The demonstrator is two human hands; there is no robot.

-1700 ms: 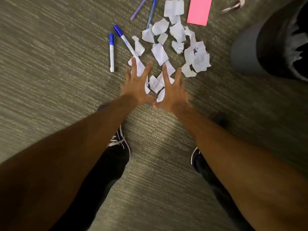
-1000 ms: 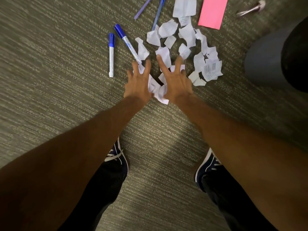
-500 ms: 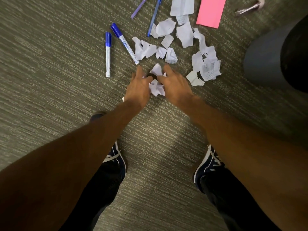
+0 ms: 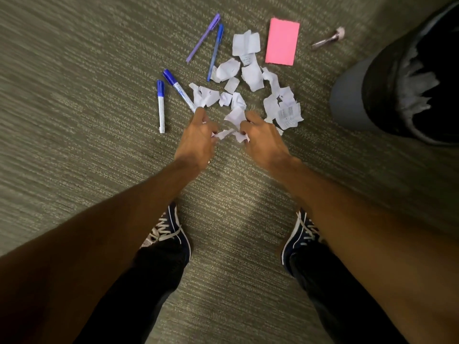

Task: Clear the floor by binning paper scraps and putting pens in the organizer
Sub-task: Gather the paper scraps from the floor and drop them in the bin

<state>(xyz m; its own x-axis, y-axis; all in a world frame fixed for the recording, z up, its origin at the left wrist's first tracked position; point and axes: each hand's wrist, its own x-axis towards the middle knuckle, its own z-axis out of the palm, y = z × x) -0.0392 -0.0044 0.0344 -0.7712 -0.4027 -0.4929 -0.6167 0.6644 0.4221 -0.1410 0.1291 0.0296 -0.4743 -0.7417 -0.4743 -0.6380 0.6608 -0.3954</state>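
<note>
White paper scraps (image 4: pixel 252 75) lie scattered on the carpet ahead of me. My left hand (image 4: pixel 198 139) and my right hand (image 4: pixel 263 141) are side by side at the near edge of the pile, both closed on a small bunch of scraps (image 4: pixel 234 125) gathered between them. Two blue-capped markers (image 4: pixel 161 106) (image 4: pixel 179 90) lie left of the pile. A purple pen (image 4: pixel 203 37) and a blue pen (image 4: pixel 215 52) lie beyond it. The grey bin (image 4: pixel 352 95) with a black liner stands at the right. No organizer is in view.
A pink notepad (image 4: pixel 282 41) lies behind the scraps, and a small metallic item (image 4: pixel 327 39) lies further right. My two dark sneakers (image 4: pixel 169 230) (image 4: pixel 300 235) stand on the carpet below my hands.
My hands went from flat and spread over the scraps to curled together, scooping a bunch of scraps between them. The view has pulled back a little, showing both shoes.
</note>
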